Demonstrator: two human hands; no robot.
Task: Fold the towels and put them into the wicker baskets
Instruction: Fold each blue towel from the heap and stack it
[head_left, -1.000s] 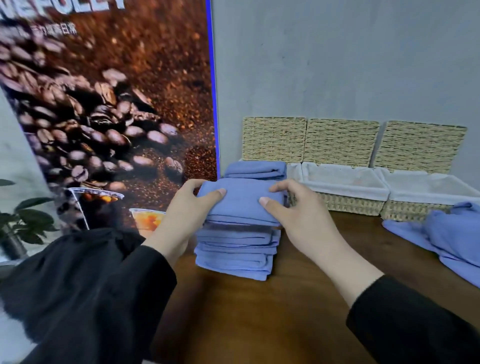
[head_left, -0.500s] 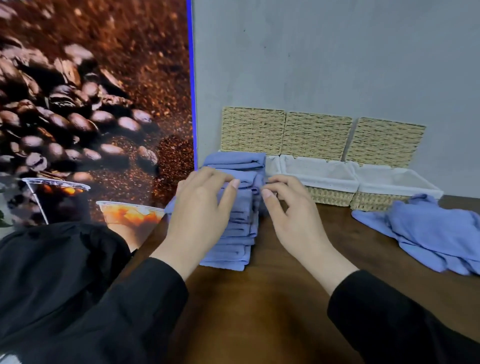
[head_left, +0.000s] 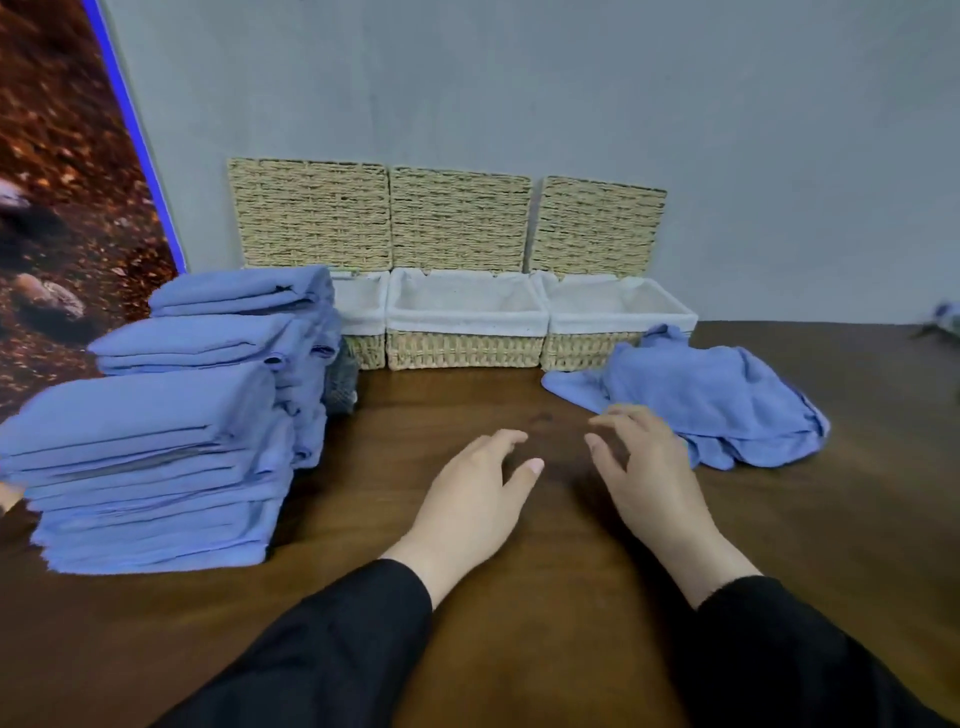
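soft matt blue cloth towels (head_left: 717, 395), rough woven wicker baskets (head_left: 465, 351), smooth dark wood table (head_left: 519, 597).

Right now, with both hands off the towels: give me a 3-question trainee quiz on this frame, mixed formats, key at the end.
1. True or false: the white-lined middle wicker basket already holds a folded towel.
2. Multiple choice: the crumpled unfolded blue towel lies (A) on the folded stacks, (B) on the dark wooden table in front of the right wicker basket, (C) inside a basket.
3. Fill in: the right hand and the left hand are both ____ and hold nothing.

Key: 1 false, no towel shows inside it; the folded blue towel stacks stand on the table at the left. 2 B. 3 open.
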